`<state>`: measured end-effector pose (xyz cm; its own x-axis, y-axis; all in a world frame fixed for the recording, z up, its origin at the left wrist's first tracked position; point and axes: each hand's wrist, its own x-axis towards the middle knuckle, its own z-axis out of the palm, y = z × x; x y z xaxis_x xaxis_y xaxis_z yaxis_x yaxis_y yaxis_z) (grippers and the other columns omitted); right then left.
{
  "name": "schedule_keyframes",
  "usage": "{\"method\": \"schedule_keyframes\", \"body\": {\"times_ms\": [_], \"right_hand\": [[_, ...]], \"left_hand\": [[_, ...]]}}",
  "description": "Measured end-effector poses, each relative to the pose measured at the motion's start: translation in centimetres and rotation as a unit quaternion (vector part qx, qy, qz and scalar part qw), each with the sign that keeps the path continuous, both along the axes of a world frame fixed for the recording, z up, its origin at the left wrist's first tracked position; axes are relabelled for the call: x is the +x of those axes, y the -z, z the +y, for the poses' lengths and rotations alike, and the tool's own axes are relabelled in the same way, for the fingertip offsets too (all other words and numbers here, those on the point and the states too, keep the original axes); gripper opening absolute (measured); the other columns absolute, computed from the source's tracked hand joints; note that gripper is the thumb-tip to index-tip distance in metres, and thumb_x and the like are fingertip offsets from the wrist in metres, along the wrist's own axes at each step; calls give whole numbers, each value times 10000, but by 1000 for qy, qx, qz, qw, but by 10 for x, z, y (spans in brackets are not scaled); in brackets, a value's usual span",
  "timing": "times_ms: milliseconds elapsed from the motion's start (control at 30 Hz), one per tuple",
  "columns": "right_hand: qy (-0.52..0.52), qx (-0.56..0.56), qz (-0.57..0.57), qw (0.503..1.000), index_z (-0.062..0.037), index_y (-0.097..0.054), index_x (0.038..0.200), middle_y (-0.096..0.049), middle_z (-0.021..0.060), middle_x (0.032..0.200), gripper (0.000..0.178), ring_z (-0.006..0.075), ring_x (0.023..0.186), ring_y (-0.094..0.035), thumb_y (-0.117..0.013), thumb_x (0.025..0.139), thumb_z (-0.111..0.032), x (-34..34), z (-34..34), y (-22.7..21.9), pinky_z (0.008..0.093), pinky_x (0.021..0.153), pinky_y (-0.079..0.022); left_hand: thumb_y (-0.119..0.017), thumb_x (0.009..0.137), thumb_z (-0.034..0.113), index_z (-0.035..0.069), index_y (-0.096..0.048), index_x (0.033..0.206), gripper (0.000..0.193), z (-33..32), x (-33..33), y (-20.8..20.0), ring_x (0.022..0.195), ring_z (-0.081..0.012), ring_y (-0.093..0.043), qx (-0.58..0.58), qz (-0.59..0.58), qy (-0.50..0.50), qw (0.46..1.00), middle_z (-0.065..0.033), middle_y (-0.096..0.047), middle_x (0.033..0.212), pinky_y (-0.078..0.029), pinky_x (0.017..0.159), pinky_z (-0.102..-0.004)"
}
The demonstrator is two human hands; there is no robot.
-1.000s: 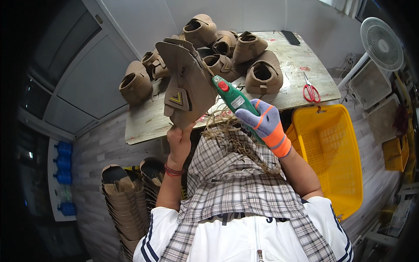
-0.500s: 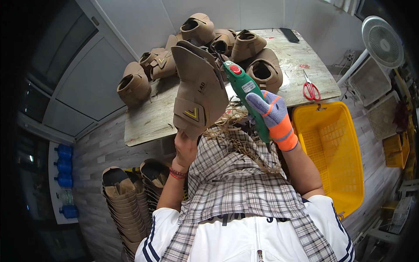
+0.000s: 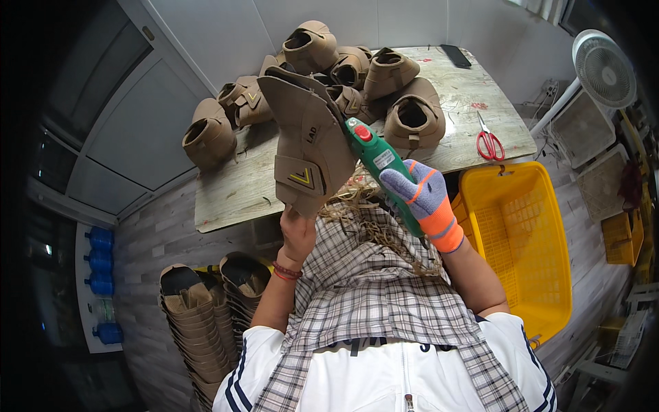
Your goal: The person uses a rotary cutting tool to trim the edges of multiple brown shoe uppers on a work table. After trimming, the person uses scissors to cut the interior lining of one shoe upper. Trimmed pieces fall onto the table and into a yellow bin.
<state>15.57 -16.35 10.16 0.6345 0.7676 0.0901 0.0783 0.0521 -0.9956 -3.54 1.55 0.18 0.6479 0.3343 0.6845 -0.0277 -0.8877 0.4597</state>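
Observation:
My left hand (image 3: 298, 233), bare, grips the lower end of a tan boot upper (image 3: 304, 146) and holds it upright above my lap. My right hand (image 3: 422, 200), in a purple and orange glove, is closed on a green electric trimmer (image 3: 379, 163) with a red button. The trimmer's tip touches the right edge of the boot upper. Loose brown threads (image 3: 357, 209) lie on the plaid cloth over my lap.
Several finished tan boot uppers (image 3: 384, 82) are piled on the worn wooden table (image 3: 233, 189). Red scissors (image 3: 489, 143) and a dark flat object (image 3: 456, 55) lie at its right side. A yellow basket (image 3: 525, 240) stands to my right, a white fan (image 3: 604, 69) beyond it. Stacked uppers (image 3: 195, 316) sit on the floor at left.
Both hands have lifted the boot upper and the trimmer a little and shifted them right; the trimmer's tip has come against the upper's edge.

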Motion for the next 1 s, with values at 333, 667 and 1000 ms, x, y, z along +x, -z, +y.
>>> {"method": "schedule_keyframes", "body": {"times_ms": [333,667,1000], "right_hand": [[-18,67,131,989,-40,-618,847,-579,5,644,304,70,534,-529,-710,877,-328,16,4,-15,227,486,-409],[44,56,67,995,-21,-607,882,-583,24,647,324,90,540,-541,-686,886,-336,32,-22,-3,233,504,-419],[83,-6,-103,991,-6,-650,917,-636,29,695,372,84,585,-590,-786,797,-331,36,-28,15,239,539,-472]], "left_hand": [[-514,923,17,-34,-593,1203,295,-1,-4,-2,1130,-430,-552,94,43,-71,992,-219,-597,1211,-434,983,-461],[-634,892,182,-35,-659,982,236,215,72,-127,885,-401,-605,125,9,-241,962,-250,-643,940,-473,804,-440],[-612,940,139,-27,-596,1171,285,164,66,-166,1033,-214,-627,-473,-214,141,843,-123,-659,1142,-504,908,-350]]}}
